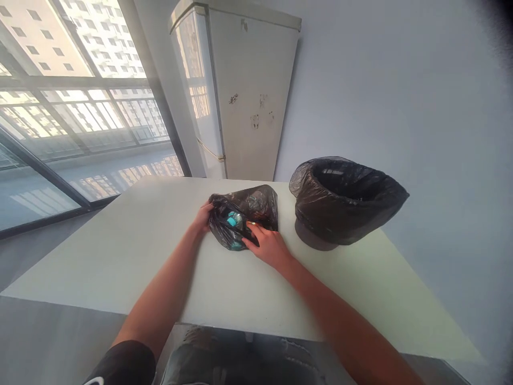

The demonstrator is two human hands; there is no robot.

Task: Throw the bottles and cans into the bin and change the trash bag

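A black plastic bag (262, 199) lies on the white table with its mouth turned towards me. Inside it show a clear plastic bottle with a turquoise cap (232, 220) and other items I cannot make out. My left hand (203, 217) grips the bag's left edge, its fingers partly hidden by the film. At the right side of the mouth, my right hand (269, 245) has its fingers over the rim and its thumb on the near side, with bag film between them. A small orange patch shows by those fingertips.
To the right stands a dark bin (315, 238) lined with a black bag (344, 214), its mouth open upward. Behind the white table (160, 256) are a white fridge (250, 96) and a pale wall. Large windows (80, 107) fill the left side.
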